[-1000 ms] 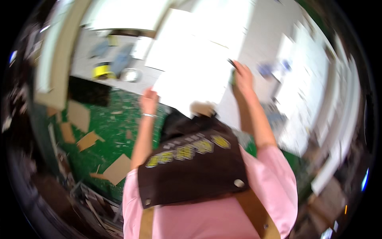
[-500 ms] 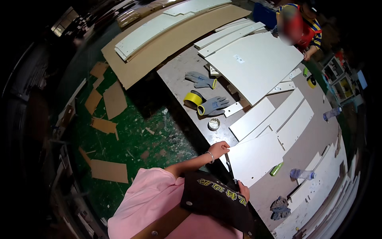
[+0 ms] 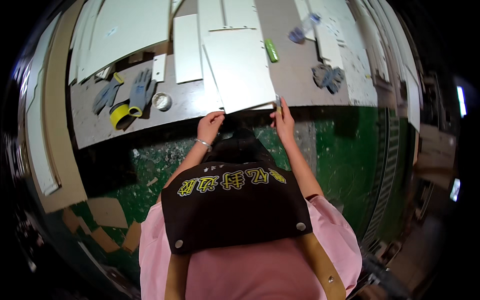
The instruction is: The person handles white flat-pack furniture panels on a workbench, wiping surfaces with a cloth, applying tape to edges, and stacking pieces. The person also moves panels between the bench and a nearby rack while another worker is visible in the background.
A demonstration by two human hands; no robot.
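A white panel (image 3: 241, 75) lies toward me, its near edge at the table's front edge. My left hand (image 3: 211, 126), a bracelet on its wrist, is closed in a pinch beside the panel's near left corner; what is between its fingertips, if anything, is too small to name. At the near right corner, my right hand (image 3: 285, 124) grips a small tool with a yellowish handle (image 3: 279, 106). The tool's pale tip points up past the panel's edge. Under the panel's near edge a strip of another white board shows.
Grey gloves (image 3: 140, 90), a yellow tape roll (image 3: 120, 116) and an open tin of white paste (image 3: 161, 101) sit to the left. A green object (image 3: 271, 50), a plastic bottle (image 3: 304, 29) and a grey rag (image 3: 328, 78) lie right. More white panels (image 3: 188, 49) cover the table (image 3: 195, 102).
My view has swung round to face the table squarely. Both hands remain near the panel's near corners; the tool in my right hand now shows more plainly.
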